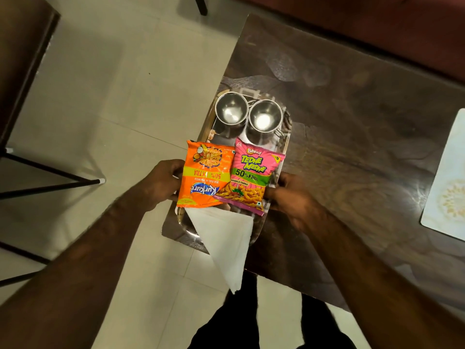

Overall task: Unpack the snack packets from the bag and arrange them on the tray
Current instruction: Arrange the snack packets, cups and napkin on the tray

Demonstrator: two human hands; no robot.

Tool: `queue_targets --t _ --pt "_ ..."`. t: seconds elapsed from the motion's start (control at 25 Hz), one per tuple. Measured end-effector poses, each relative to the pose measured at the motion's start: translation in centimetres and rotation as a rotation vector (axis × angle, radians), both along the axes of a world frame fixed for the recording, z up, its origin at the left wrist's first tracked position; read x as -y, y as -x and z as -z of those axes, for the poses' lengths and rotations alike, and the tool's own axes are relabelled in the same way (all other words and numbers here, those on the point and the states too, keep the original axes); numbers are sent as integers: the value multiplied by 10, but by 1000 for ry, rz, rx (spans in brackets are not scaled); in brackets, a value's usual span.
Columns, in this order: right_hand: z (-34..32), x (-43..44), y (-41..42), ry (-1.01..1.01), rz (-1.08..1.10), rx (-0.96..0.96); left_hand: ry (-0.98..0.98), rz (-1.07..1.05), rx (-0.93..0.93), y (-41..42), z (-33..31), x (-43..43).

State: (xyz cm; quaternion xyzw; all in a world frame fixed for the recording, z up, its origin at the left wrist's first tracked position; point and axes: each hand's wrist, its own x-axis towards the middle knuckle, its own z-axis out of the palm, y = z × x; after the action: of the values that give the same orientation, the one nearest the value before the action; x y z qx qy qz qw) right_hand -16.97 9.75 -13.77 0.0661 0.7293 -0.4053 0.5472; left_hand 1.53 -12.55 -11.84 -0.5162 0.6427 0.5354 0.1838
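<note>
head view shows the left hand (161, 182) curled round the left rim of the steel tray (181, 224), fingers touching the orange packet (205, 177). the right hand (289, 197) clasps the opposite rim, just beside the pink packet (247, 177). so both hands are gripping the tray, not the snacks. whether it is lifted or resting on the dark table (352, 122), i cannot tell.

both packets lie flat across the tray's middle, side by side, the pink one overlapping the orange one's edge. no bag is in view, so the unpacking looks about done.

the risk i see is tilt. the packets are slick and sit loose, so an uneven pull from either hand could slide them off. beyond them stand two steel cups (230, 110) (264, 117), almost touching; a jolt could knock them together or tip one onto the packets. the white napkin (226, 238) is pinned under the packets and trails past the tray's near end; if it snags the table edge it could drag the packets along. the tray also sits close to the table's corner, with the tiled floor (125, 96) just beside it.
</note>
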Motion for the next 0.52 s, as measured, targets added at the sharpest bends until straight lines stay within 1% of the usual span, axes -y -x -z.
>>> queue_targets --t 0.16,0.32,0.52 --pt "2 -1 0 -40 21 -89 51 11 42 4 9 -2" --pt "5 -1 -4 -104 -13 -227 112 80 46 3 17 -7" --pt "5 -3 -11 -95 8 -291 216 138 26 -1 12 -10"
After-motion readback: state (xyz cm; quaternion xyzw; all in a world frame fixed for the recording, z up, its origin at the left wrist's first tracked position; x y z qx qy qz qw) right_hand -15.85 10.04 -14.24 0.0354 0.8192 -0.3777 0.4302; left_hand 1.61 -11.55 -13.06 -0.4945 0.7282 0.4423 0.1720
